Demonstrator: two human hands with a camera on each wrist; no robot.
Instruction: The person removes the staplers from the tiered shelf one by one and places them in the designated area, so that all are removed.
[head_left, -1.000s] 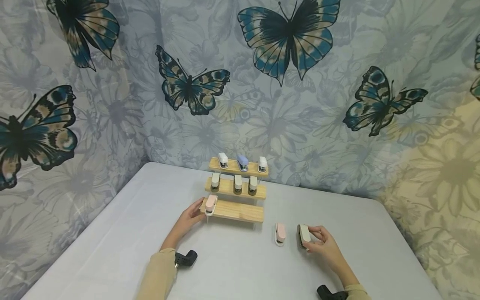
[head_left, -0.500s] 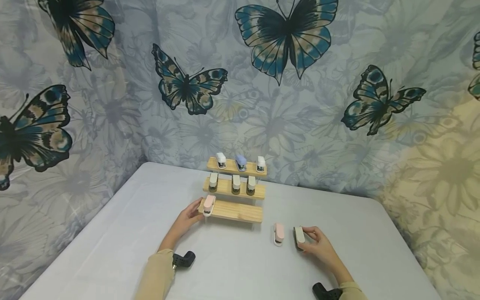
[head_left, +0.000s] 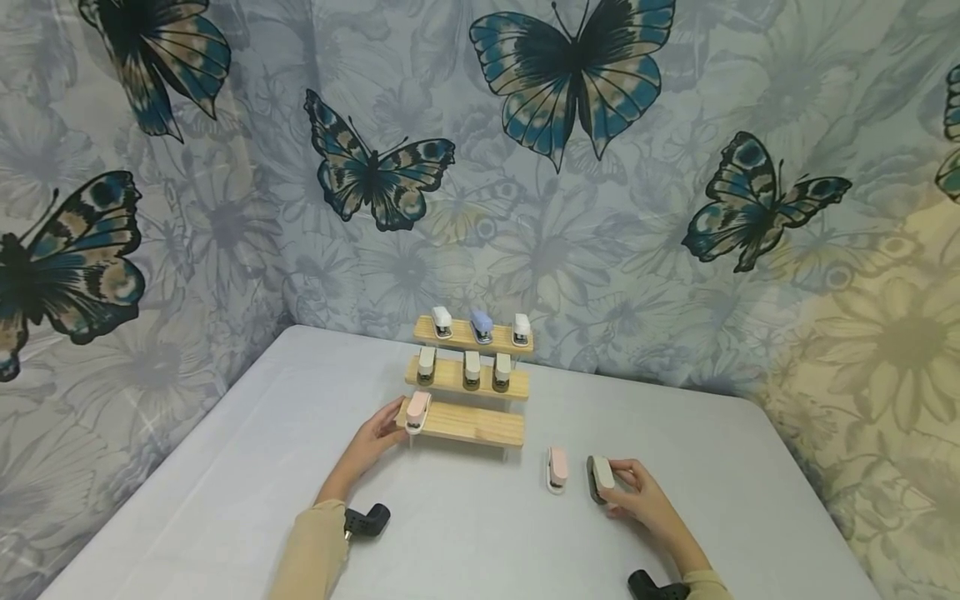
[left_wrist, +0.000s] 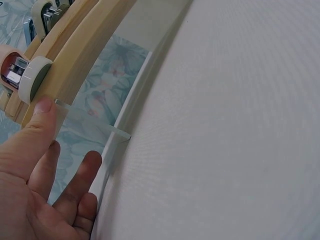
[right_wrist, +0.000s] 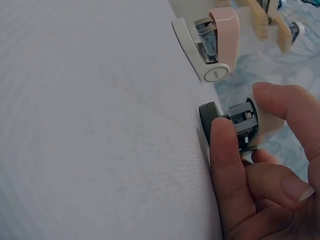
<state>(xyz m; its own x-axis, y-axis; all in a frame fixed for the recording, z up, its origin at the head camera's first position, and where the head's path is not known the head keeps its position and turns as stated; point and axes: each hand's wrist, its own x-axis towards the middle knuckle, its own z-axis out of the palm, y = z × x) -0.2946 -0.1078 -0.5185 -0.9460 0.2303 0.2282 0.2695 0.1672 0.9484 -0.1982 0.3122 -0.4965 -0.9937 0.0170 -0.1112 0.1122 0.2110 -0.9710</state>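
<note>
A wooden three-tier display shelf (head_left: pixel 472 422) stands on the table. My left hand (head_left: pixel 372 439) grips the left end of its lowest tier; in the left wrist view the thumb (left_wrist: pixel 44 112) presses the board's end and the other fingers are partly bent. Close to that thumb sits a pink stapler (head_left: pixel 417 410), on the same tier. To the right, my right hand (head_left: pixel 637 498) holds a cream stapler with a dark base (head_left: pixel 602 477) at the table surface, fingers on both sides of it. Another pink stapler (head_left: pixel 557 468) lies just left of it.
On the middle tier (head_left: pixel 448 373) are cream staplers (head_left: pixel 472 367). The top tier (head_left: pixel 498 337) bears two white staplers (head_left: pixel 442 320) and a blue one (head_left: pixel 482 325). A white cloth covers the table (head_left: pixel 465 533), and butterfly-patterned fabric (head_left: pixel 592 233) hangs behind.
My right hand has moved the cream stapler slightly left, closer to the loose pink one, and turned it a little. The left hand stays at the shelf's end.
</note>
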